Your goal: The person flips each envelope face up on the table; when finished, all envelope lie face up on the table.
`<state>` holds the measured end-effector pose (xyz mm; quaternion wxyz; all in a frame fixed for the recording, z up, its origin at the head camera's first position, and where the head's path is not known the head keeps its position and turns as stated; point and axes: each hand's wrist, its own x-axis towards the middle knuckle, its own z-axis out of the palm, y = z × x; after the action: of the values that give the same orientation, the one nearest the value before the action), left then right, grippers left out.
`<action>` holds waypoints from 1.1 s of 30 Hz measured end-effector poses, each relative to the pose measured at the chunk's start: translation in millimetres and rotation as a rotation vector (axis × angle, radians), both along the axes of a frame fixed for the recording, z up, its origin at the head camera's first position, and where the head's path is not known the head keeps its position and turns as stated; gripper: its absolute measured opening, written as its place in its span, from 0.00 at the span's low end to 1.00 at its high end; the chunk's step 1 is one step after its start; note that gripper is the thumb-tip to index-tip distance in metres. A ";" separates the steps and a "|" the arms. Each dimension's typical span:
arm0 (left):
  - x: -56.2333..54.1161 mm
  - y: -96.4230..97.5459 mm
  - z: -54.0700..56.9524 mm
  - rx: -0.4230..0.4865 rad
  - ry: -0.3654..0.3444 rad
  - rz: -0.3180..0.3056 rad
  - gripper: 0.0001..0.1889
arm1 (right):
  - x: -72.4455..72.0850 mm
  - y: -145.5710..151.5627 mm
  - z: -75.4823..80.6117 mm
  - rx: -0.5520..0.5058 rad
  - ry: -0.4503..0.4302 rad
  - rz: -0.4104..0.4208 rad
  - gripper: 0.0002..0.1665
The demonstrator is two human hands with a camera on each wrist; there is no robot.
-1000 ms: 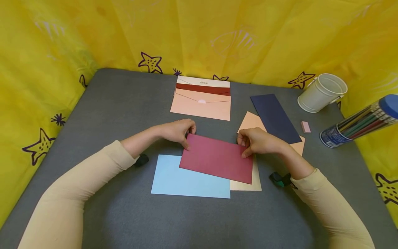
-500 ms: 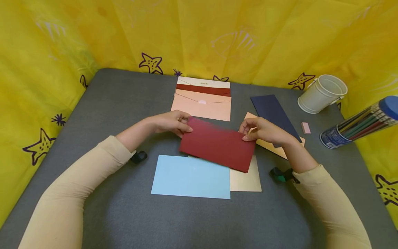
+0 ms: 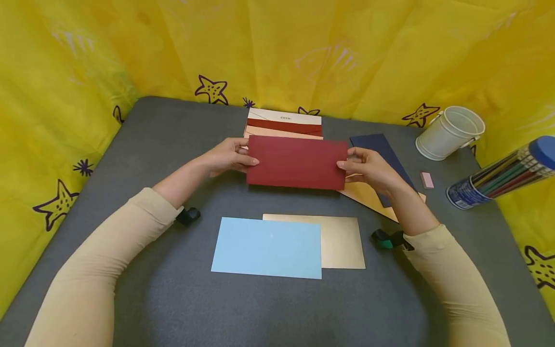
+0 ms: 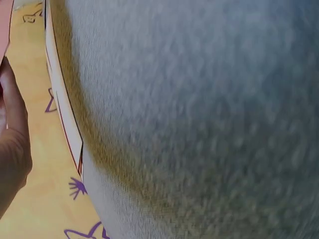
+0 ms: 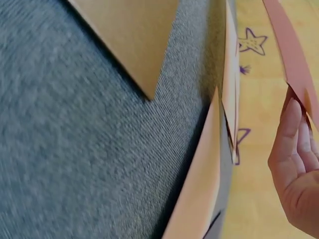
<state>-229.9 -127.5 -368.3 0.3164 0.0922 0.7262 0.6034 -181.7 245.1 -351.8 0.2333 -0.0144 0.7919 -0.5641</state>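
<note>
Centrally, dark-grey flat tabletop (image 3: 165,299). Lower centre: light-blue paper rectangle (image 3: 264,248) overlapping pale-gold paper rectangle (image 3: 342,243). Mid-frame: dark-red paper rectangle (image 3: 297,163), raised off tabletop, partly masking upper-centre stack of white, red and salmon paper envelopes (image 3: 284,126). Left hand (image 3: 229,156) and right hand (image 3: 368,168) pinch dark-red rectangle's short ends, thumbs in front. Step, apparently: two-handed carry. Next move probably calls for level lowering, even release.
</note>
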 end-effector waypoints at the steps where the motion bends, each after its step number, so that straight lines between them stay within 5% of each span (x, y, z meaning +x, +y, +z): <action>1: -1.2 -1.5 0.7 0.001 0.006 0.024 0.24 | 0.0 -1.0 -0.2 -0.019 -0.005 -0.003 0.19; 11: -9.7 -8.3 8.3 0.065 0.093 0.294 0.03 | -3.2 -15.3 0.0 -0.133 0.092 -0.173 0.05; 17: -13.1 -12.6 7.8 -0.003 0.185 0.389 0.04 | -7.5 -20.4 -1.9 -0.123 0.129 -0.249 0.06; 24: -14.8 -17.1 2.9 -0.030 0.199 0.366 0.13 | -9.7 -21.1 -3.2 -0.142 0.114 -0.246 0.08; 33: -16.1 -19.0 -0.8 -0.152 0.101 0.350 0.17 | -14.1 -27.1 -8.7 -0.049 0.033 -0.201 0.19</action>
<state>-246.0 -146.5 -369.2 0.1757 -0.0295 0.7897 0.5871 -195.8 218.0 -360.5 0.1621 0.0503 0.7791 -0.6035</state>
